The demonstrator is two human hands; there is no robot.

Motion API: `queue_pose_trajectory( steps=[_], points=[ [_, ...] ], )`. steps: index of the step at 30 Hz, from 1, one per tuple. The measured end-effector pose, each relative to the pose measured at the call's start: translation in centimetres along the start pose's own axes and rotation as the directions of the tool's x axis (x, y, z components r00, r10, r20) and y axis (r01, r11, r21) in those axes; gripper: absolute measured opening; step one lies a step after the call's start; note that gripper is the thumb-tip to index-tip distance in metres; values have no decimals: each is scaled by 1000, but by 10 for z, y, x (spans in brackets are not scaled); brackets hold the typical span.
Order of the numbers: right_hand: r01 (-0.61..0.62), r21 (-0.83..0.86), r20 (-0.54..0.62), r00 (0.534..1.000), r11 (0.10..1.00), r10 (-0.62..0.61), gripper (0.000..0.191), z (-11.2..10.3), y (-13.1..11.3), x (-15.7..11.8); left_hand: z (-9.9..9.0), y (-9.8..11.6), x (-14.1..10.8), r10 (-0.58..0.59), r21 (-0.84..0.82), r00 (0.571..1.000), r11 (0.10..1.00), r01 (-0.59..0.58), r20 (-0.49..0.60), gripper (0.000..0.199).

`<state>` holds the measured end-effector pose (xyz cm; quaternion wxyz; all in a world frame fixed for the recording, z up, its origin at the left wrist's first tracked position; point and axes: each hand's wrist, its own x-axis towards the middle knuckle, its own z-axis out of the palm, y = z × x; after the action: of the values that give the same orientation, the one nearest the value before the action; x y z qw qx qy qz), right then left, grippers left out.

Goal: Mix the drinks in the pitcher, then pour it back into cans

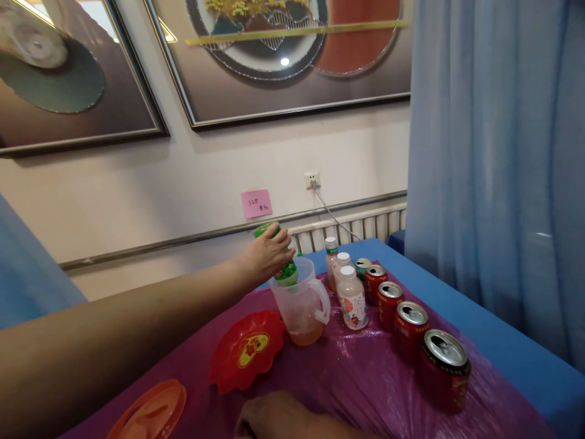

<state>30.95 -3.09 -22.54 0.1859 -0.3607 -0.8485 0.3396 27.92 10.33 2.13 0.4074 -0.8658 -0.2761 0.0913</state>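
Observation:
My left hand [269, 251] grips a green bottle [287, 272], tilted with its lower end inside the mouth of a clear plastic pitcher [290, 305]. A shallow layer of orange liquid [307, 335] lies at the pitcher's bottom. At the lower edge of the view, my right hand [269, 413] is curled closed above the table; whatever its fingers may hold is hidden. Left of the pitcher sits a red scalloped plate [228, 360] with a yellow design. An orange lid-like disc [153, 411] lies nearer to me, partly under my left forearm.
Several bottles of pale drink with white caps [351, 302] stand right of the pitcher. Beyond them, several opened cans [445, 372] form a row. Purple plastic sheeting [361, 390] covers part of the blue table [516, 353]. A radiator [388, 219] and blue curtain [479, 183] stand behind.

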Motion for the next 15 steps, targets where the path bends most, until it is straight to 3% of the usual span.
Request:
queue_pose_trajectory(
  steps=[5,8,11,15],
  points=[
    [-32,35,-67,997,999,34,26,-5,-8,-16,9,-14,-33,-252,-244,968,939,241,-15,41],
    [-28,40,-61,998,999,31,24,-1,-10,-18,26,-24,-77,-487,-410,872,786,463,50,52],
    [18,31,-16,1000,999,-18,23,6,-6,-15,53,-29,-145,-697,-546,692,512,663,187,60],
    [47,27,15,999,999,-48,21,14,1,-13,95,-23,-252,-856,-595,368,92,798,362,56]
  ],
)
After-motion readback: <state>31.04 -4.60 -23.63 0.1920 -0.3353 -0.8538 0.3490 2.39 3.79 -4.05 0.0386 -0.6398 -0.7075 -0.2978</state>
